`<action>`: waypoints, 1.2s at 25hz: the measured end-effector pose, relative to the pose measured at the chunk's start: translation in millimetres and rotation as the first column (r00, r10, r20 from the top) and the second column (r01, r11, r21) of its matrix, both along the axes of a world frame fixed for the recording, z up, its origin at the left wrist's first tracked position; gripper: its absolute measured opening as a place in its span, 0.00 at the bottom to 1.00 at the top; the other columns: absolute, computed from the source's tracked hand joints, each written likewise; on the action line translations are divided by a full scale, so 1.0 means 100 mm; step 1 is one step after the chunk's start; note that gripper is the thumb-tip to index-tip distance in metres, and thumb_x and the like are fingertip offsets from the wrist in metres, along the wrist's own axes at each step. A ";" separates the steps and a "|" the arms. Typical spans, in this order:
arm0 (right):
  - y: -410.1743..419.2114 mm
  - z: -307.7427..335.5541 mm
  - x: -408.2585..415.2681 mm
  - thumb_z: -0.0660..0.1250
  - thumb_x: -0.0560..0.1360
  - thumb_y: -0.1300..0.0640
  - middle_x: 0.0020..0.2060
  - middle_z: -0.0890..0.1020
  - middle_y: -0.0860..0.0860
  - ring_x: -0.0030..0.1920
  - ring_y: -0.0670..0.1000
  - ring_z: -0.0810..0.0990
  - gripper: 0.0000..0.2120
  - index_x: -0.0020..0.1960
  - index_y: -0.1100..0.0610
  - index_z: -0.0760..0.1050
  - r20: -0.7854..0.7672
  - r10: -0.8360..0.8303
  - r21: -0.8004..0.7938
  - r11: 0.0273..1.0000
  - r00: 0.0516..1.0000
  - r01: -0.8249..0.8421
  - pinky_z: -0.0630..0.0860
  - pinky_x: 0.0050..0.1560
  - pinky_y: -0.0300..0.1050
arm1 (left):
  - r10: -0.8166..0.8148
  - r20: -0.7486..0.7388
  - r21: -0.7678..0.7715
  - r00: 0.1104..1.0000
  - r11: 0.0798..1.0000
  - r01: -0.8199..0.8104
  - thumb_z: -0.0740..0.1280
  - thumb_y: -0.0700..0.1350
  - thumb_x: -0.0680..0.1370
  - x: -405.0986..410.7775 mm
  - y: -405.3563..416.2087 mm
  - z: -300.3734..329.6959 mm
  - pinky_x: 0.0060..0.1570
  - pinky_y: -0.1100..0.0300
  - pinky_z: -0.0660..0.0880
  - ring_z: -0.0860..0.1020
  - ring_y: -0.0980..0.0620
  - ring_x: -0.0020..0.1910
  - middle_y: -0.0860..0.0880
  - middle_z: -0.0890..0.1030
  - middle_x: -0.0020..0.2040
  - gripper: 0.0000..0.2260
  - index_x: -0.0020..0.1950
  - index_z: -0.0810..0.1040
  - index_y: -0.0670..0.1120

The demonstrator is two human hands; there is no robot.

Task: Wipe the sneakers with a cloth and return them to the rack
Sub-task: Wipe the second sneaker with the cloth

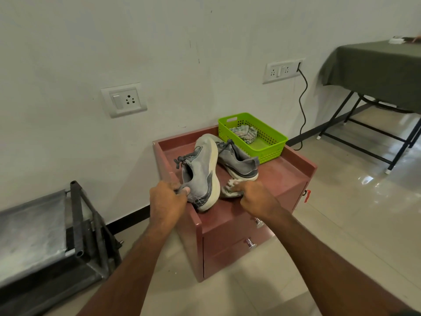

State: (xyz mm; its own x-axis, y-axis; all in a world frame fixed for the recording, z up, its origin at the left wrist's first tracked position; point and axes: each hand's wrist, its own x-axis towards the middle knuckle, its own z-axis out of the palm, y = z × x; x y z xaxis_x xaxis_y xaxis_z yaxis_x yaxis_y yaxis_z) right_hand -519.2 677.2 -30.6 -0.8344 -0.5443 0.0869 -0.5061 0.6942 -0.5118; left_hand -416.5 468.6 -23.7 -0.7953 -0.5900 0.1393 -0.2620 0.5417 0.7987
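Grey suede on the near sneaker (202,176) shows side-on — it is tipped onto its edge, pale sole facing right, on the maroon drawer cabinet (284,179). Left hand (167,199) has its grip clenched on the heel collar; right hand (257,199) has its grip bunched around a white cloth (229,190) beside the sole. Second sneaker (239,163) lies behind, touching a green basket (271,142) holding a striped rag (246,133). Black shoe rack (77,222) stands at left.

I am seeing a green basket (271,142) sitting on a red cabinet (284,176). A draped table (373,69) is standing far right.
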 end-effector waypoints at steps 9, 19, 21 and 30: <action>-0.52 -0.12 -0.21 0.60 0.76 0.70 0.73 0.70 0.53 0.75 0.48 0.64 0.26 0.73 0.55 0.71 -0.007 -0.054 -0.313 0.949 0.999 0.049 0.55 0.70 0.30 | -0.032 0.025 -0.093 0.999 0.995 0.034 0.71 0.41 0.76 0.06 0.07 0.08 0.27 0.61 0.59 0.65 0.53 0.23 0.51 0.68 0.22 0.24 0.23 0.65 0.48; 0.06 0.11 -0.01 0.57 0.64 0.73 0.36 0.86 0.53 0.29 0.45 0.76 0.29 0.49 0.47 0.86 0.283 0.076 -0.284 0.959 0.956 0.007 0.70 0.33 0.42 | -0.033 0.045 -0.075 0.998 0.997 0.036 0.71 0.41 0.76 0.04 0.07 0.08 0.26 0.62 0.63 0.68 0.52 0.23 0.48 0.72 0.23 0.19 0.25 0.73 0.44; 0.03 0.10 -0.08 0.56 0.67 0.74 0.37 0.84 0.52 0.25 0.43 0.71 0.31 0.58 0.49 0.83 0.270 -0.136 -0.404 0.882 0.953 0.240 0.67 0.29 0.38 | -0.048 0.040 -0.079 0.998 0.996 0.051 0.71 0.42 0.76 0.03 0.05 0.08 0.26 0.60 0.64 0.67 0.50 0.24 0.45 0.73 0.24 0.18 0.27 0.74 0.41; -0.28 0.15 0.21 0.58 0.67 0.75 0.52 0.86 0.51 0.43 0.44 0.82 0.28 0.54 0.53 0.85 0.321 0.111 -0.461 0.886 0.941 0.052 0.77 0.41 0.39 | -0.042 -0.012 -0.086 0.999 0.995 0.041 0.73 0.43 0.76 0.02 0.01 0.02 0.25 0.67 0.64 0.73 0.53 0.24 0.51 0.76 0.25 0.10 0.35 0.84 0.43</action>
